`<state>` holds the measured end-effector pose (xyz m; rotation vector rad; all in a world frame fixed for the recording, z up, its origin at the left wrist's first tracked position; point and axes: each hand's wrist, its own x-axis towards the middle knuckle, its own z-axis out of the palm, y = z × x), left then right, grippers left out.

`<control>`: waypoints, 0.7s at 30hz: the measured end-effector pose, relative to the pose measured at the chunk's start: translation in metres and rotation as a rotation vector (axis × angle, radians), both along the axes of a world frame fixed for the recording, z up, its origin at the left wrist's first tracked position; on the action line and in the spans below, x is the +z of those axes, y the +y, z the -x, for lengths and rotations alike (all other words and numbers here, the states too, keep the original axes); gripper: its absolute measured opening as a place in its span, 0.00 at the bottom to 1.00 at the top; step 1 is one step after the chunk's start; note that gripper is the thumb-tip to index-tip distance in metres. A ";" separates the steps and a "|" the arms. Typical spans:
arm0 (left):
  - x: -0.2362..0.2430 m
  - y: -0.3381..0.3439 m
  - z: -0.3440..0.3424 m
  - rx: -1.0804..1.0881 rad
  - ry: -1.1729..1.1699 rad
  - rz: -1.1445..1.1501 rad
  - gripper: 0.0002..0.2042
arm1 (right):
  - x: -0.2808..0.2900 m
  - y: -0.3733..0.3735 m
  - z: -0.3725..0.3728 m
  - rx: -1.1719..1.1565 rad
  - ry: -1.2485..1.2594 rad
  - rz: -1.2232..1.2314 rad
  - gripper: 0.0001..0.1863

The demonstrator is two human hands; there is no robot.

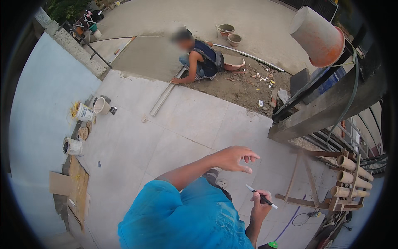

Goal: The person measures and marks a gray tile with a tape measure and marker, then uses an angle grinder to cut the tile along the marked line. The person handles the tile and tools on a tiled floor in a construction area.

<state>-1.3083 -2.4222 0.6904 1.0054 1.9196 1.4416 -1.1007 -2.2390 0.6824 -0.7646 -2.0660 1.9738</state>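
Holding black-and-white pen [266, 201] in closed right grip [260, 207] over pale tiles [191, 124], with left grip [233, 158] half-open and empty; showing tiles laid nearby, dirt [242, 90] left bare beyond, no pen marks discernible.

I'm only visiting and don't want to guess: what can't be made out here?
All in the head view:
Slim black-and-white pen in the right hand: whether either end is capped, too small to tell.
Grey-white tapered bucket with orange rim: its inside, hidden by its own wall.
Green-and-black object near the thin purple pole: cut off by the lower edge.
Crouching co-worker in dark sleeveless top: face blurred.
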 end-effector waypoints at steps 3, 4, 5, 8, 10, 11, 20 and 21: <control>-0.026 0.012 -0.052 -0.189 0.036 -0.073 0.20 | 0.007 -0.007 0.006 0.050 0.015 0.009 0.09; -0.025 0.017 -0.053 -0.229 0.011 0.023 0.19 | 0.007 -0.008 0.009 0.050 0.027 0.014 0.09; -0.019 0.023 -0.059 -0.271 -0.032 0.116 0.17 | 0.008 -0.008 0.004 0.047 0.021 0.018 0.09; -0.022 0.029 -0.065 -0.258 -0.040 0.159 0.14 | 0.002 -0.005 0.005 0.039 -0.006 -0.011 0.09; -0.020 0.027 -0.068 -0.244 -0.023 0.165 0.14 | -0.003 -0.001 -0.007 0.055 -0.027 0.026 0.10; -0.019 0.026 -0.068 -0.234 -0.028 0.164 0.14 | -0.005 0.000 -0.005 0.059 -0.012 0.044 0.11; -0.028 0.011 -0.080 -0.265 -0.202 0.270 0.15 | -0.020 0.005 -0.009 0.145 -0.097 0.025 0.10; -0.030 0.001 -0.081 -0.259 -0.222 0.269 0.16 | -0.023 0.002 -0.006 0.183 -0.110 0.057 0.09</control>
